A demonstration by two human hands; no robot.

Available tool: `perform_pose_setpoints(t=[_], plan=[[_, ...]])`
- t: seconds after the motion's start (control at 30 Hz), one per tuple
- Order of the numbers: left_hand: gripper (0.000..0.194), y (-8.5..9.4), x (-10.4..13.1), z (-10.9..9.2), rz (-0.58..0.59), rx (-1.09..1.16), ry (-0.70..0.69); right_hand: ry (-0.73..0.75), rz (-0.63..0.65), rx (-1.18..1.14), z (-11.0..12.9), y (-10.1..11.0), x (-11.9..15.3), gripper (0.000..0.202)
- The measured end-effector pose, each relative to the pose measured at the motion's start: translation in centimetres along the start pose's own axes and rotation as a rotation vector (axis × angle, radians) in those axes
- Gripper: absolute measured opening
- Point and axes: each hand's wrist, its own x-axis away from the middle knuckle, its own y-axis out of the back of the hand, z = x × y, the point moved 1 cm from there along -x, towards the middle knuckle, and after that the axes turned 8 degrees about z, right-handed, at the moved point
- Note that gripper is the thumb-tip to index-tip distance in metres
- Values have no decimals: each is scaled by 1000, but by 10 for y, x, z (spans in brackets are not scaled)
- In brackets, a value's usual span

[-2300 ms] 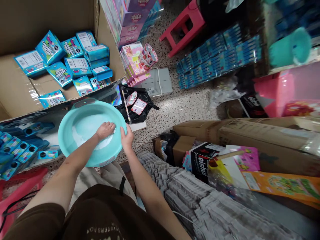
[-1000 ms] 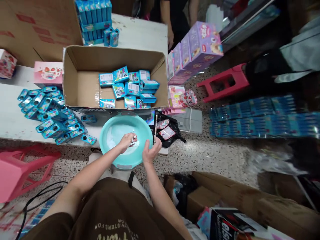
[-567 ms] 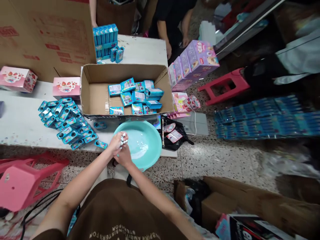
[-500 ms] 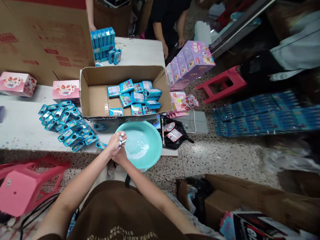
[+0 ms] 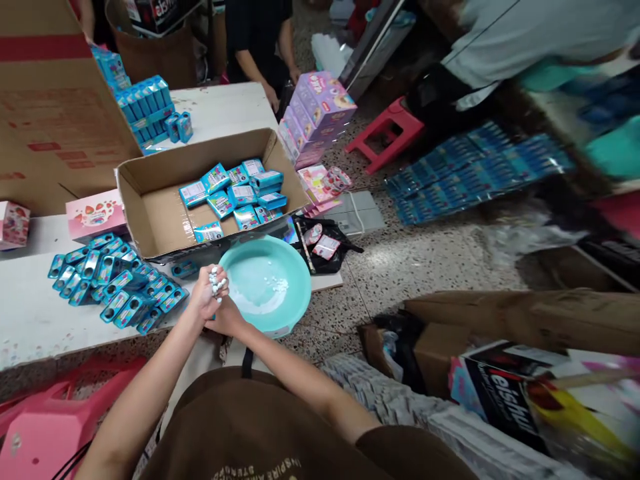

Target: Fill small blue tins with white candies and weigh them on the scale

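My left hand (image 5: 204,297) is curled around a cluster of small white candies (image 5: 217,283), which show at the top of the fist. Pressed close below and beside it is my right hand (image 5: 227,317), its fingers closed and mostly hidden. A speck of blue shows between the hands, too small to name. Both hands are at the left rim of a turquoise basin (image 5: 299,270), where more white candies (image 5: 280,285) lie scattered on the bottom. To the left, a heap of small blue boxes (image 5: 117,283) rests on the white table (image 5: 30,300), with one blue box (image 5: 185,269) nearer my hands.
An open carton (image 5: 160,223) holding several blue packs stands behind the basin. Pink boxes (image 5: 95,213) are at left, purple boxes (image 5: 320,110) at the back right. A black bag (image 5: 335,257) lies right of the basin. A pink stool (image 5: 45,427) stands lower left; other people are beyond the table.
The view has turned and shifted, so the table's things appear farther left. My hands stay together by the basin's left rim, the left one still gripping the white candies.
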Motion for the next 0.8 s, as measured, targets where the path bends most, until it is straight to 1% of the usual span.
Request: perform_pose_setpoints(t=[0.07, 0.1, 0.13, 0.2, 0.23, 0.3, 0.4, 0.47, 0.53, 0.6, 0.67, 0.73, 0.8], plan=[[29, -10, -4, -3, 22, 24, 18, -20, 11, -16, -1, 23, 20, 36], [29, -16, -7, -4, 37, 28, 26, -59, -6, -28, -4, 36, 30, 38], [29, -22, -11, -5, 53, 28, 33, -113, -43, -39, -6, 50, 40, 39], [30, -33, -21, -2, 78, 10, 42, -212, -166, -41, -13, 77, 54, 39], [30, -37, -27, 1, 83, -7, 40, -230, -228, -25, -16, 90, 59, 39], [28, -43, -43, 10, 81, -58, 29, -220, -329, 25, -23, 113, 63, 38], [22, -48, -68, 28, 65, -202, -31, -191, -414, 98, -34, 139, 61, 37], [18, -50, -84, 40, 38, -337, -98, -186, -435, 144, -42, 150, 59, 35], [17, -51, -97, 50, 0, -493, -167, -169, -424, 203, -49, 158, 58, 33], [18, -51, -106, 57, -37, -646, -224, -151, -419, 246, -53, 162, 58, 32], [18, -48, -114, 64, -68, -764, -277, -155, -444, 256, -57, 165, 59, 32], [20, -44, -119, 71, -94, -827, -322, -175, -481, 243, -61, 166, 59, 32], [22, -39, -124, 77, -130, -843, -360, -184, -493, 230, -65, 166, 57, 33]])
